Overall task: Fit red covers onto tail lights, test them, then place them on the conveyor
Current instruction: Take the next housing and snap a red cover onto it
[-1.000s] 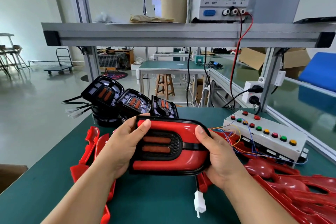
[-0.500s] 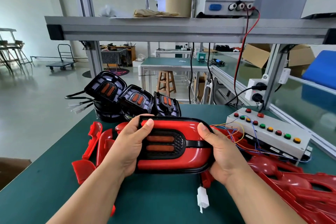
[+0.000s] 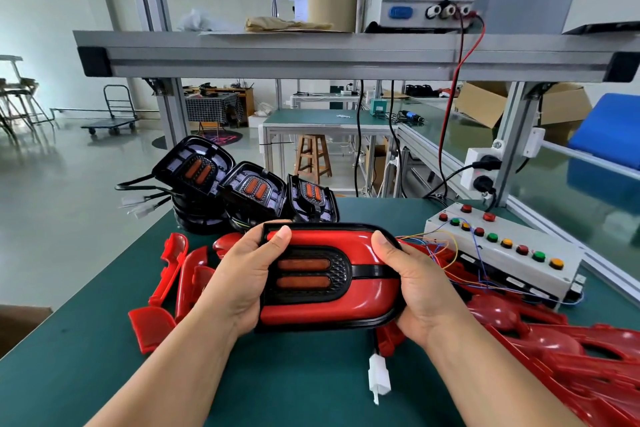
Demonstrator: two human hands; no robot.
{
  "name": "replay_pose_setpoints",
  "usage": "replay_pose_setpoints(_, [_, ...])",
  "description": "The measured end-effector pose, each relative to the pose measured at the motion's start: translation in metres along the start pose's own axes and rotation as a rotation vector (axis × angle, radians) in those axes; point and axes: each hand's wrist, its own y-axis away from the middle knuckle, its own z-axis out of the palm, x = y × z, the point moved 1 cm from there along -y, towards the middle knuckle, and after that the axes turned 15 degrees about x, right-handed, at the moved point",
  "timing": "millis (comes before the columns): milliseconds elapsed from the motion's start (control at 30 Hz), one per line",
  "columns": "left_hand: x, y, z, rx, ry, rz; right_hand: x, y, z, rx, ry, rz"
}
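A single wide-angle camera is sitting on the person's head, facing forward and tilting down over the green worktable (image 3: pixel 294 374). It is riding close to the work: both forearms are entering from 6 o'clock, and the left hand (image 3: pixel 242 284) and right hand (image 3: pixel 426 291) are gripping the tail light (image 3: pixel 332 312) just below centre. The shelf beam (image 3: pixel 346 55) is crossing toward 12 o'clock, the button box (image 3: pixel 540 270) is lying at 3 o'clock, and the workshop floor (image 3: pixel 69 201) is stretching away at 10 o'clock.
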Motion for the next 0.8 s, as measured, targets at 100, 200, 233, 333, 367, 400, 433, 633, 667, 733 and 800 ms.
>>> replay_pose_setpoints(100, [0.003, 0.000, -0.003, -0.056, -0.002, -0.017, 0.000, 0.000, -0.001, -0.003, 0.017, -0.010])
replay_pose_setpoints(200, [0.008, 0.002, -0.007, -0.134, 0.012, -0.043, 0.000, 0.001, -0.001, 0.002, 0.008, -0.012])
replay_pose_setpoints(233, [0.008, 0.002, -0.007, -0.139, 0.005, -0.051, 0.000, 0.002, -0.001, 0.010, 0.007, -0.007])
replay_pose_setpoints(333, [0.006, 0.002, -0.006, -0.052, -0.070, -0.030, 0.003, 0.003, 0.001, 0.020, 0.011, 0.016])
replay_pose_setpoints(367, [0.007, 0.001, -0.007, -0.048, -0.075, -0.028, 0.002, 0.003, 0.002, 0.024, 0.006, 0.024])
replay_pose_setpoints(400, [0.010, 0.000, -0.009, -0.054, -0.067, -0.030, 0.001, 0.002, 0.001, 0.033, -0.005, 0.032])
replay_pose_setpoints(433, [0.014, -0.001, -0.013, -0.020, -0.052, -0.013, -0.002, 0.001, -0.001, 0.046, -0.024, 0.038])
replay_pose_setpoints(633, [0.037, -0.010, -0.051, 0.441, -0.366, 0.233, -0.027, -0.007, -0.019, 0.174, -0.249, 0.065])
replay_pose_setpoints(667, [0.036, -0.010, -0.053, 0.405, -0.527, 0.260, -0.028, -0.007, -0.019, 0.182, -0.254, 0.066])
replay_pose_setpoints(733, [0.035, -0.007, -0.051, 0.254, -0.875, 0.288, -0.026, -0.005, -0.018, 0.186, -0.259, 0.075])
replay_pose_setpoints(800, [0.033, -0.004, -0.046, 0.176, -1.157, 0.330, -0.026, -0.004, -0.015, 0.180, -0.267, 0.089])
